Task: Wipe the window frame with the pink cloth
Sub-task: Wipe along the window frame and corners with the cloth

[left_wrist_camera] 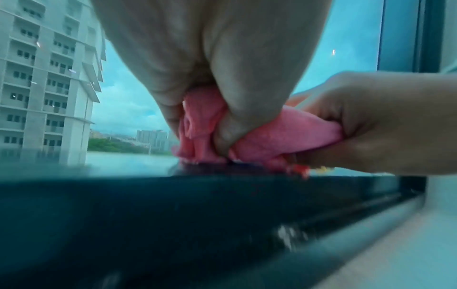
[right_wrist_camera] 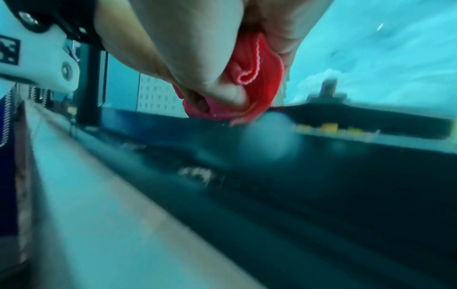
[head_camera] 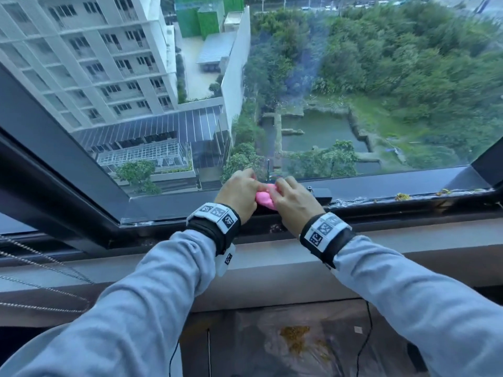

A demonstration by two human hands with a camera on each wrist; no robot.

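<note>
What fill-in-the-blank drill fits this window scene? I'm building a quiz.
1. Both hands grip the ____ cloth.
2. The cloth sits on the dark window ____.
3. Yellowish debris lies on the frame to the ____ of the right hand.
4. The left hand wears a ____ sleeve.
Missing: pink; frame; right; grey

Beyond the glass pane a tall white apartment block stood left, dense green trees and a pond lay right, under dim bluish daylight. A pale sill ran below, with a bead chain hanging at left
</note>
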